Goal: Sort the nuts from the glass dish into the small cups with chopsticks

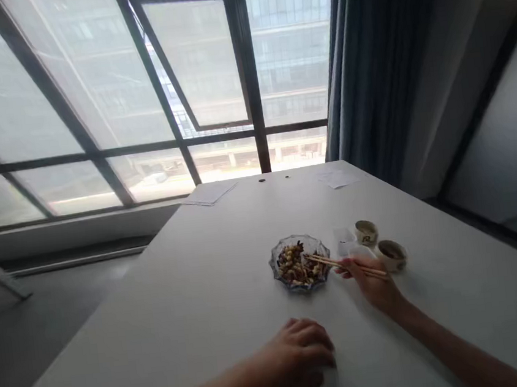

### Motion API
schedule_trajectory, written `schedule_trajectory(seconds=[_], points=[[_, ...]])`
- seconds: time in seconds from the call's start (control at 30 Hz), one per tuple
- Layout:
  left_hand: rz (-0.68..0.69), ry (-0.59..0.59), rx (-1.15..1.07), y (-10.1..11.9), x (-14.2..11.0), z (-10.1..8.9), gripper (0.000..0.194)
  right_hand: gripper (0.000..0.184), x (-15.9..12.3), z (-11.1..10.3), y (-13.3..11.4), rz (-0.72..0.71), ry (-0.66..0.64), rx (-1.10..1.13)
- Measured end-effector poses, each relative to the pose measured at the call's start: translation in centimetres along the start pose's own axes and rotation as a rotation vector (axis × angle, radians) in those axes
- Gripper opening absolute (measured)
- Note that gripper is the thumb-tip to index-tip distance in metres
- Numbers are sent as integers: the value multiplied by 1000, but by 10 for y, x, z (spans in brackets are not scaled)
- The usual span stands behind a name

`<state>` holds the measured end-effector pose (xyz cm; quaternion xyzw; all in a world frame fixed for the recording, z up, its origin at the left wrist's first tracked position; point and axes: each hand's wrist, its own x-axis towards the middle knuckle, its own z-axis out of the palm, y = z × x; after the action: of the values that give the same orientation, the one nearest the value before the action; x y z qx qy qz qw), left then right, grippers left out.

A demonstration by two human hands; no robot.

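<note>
My right hand (373, 285) is closed around a pair of wooden chopsticks (340, 263), whose tips reach into a faceted glass dish (275, 264) of mixed nuts and beans. My left hand (294, 359) rests palm down on the white table (197, 311) in front of the dish, fingers curled loosely and holding nothing. Just right of the dish stand two small ceramic cups (366, 232), the nearer cup (391, 254) beside my right hand, with a small clear plastic piece (345, 240) between dish and cups.
Sheets of paper (210, 193) lie at the table's far left edge and more paper (337, 178) at the far right. Large windows stand behind, with a dark curtain (375, 70) at the right. Grey floor lies to the left of the table.
</note>
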<state>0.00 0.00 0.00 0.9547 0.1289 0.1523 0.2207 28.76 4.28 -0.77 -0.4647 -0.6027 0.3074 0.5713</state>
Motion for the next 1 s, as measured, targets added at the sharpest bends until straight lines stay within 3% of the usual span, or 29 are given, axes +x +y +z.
schedule_trajectory(seconds=[0.47, 0.67, 1.0], points=[[-5, -14, -1, 0, 2, -2, 32, 51, 3, -15, -11, 36, 73, -11], [-11, -22, 7, 2, 2, -2, 33, 50, 6, -28, -20, 94, 5, -41], [-18, -21, -4, 1, 0, -2, 33, 49, 6, -16, -12, 30, -64, -86]])
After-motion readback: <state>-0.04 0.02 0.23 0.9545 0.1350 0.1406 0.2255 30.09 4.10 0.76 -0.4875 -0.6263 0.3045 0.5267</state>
